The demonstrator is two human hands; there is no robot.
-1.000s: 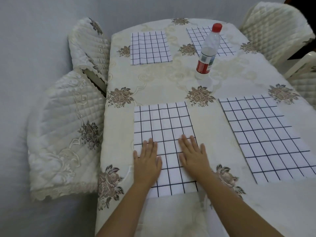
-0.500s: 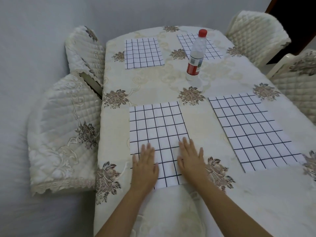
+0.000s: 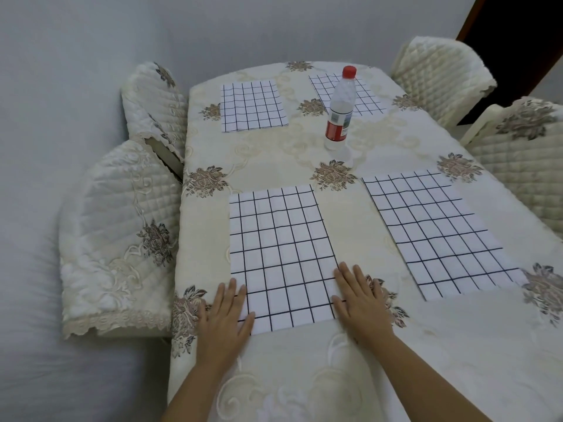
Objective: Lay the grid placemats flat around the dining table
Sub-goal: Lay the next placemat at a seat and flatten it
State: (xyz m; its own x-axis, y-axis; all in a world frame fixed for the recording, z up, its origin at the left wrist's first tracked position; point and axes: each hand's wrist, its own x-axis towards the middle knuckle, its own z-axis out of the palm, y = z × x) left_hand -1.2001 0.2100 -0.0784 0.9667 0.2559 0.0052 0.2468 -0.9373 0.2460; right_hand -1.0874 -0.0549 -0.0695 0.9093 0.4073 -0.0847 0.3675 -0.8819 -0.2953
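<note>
Several white placemats with a black grid lie flat on the cream floral tablecloth. The near left placemat is under my hands. My left hand rests flat on its near left corner, fingers straight. On the near right corner my right hand lies flat, partly on the cloth. A second placemat sits to the right. Two more lie at the far end: the far left placemat and the far right placemat, partly behind a bottle.
A clear water bottle with a red cap and red label stands upright in the table's middle. Quilted cream chairs flank the table: two on the left, two on the right. A grey wall stands behind.
Both hands slid apart from the placemat's middle to its two near corners. The view pulled back and tilted up, showing more of the far chairs.
</note>
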